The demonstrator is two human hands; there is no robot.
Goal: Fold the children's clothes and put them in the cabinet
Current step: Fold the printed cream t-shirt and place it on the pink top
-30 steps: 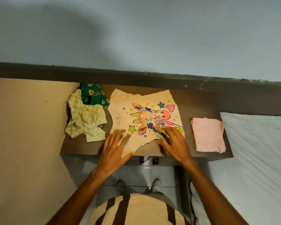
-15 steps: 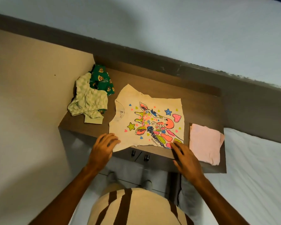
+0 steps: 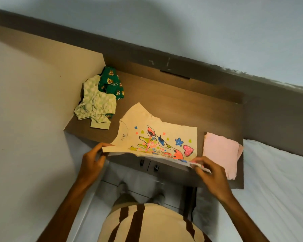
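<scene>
Both hands pinch the shirt's near edge, left hand at one corner, right hand at the other, lifting it off the cabinet.

Shirt: cream shirt with a bright giraffe print lies on the brown worktop, its near edge lifted.
Left hand: left hand pinches the near left corner.
Right hand: right hand pinches the near right corner.
Pink cloth: folded pink cloth just right of the shirt.
Pile: green clothes heaped at the far left.
Bed: white bed right of the worktop.
</scene>
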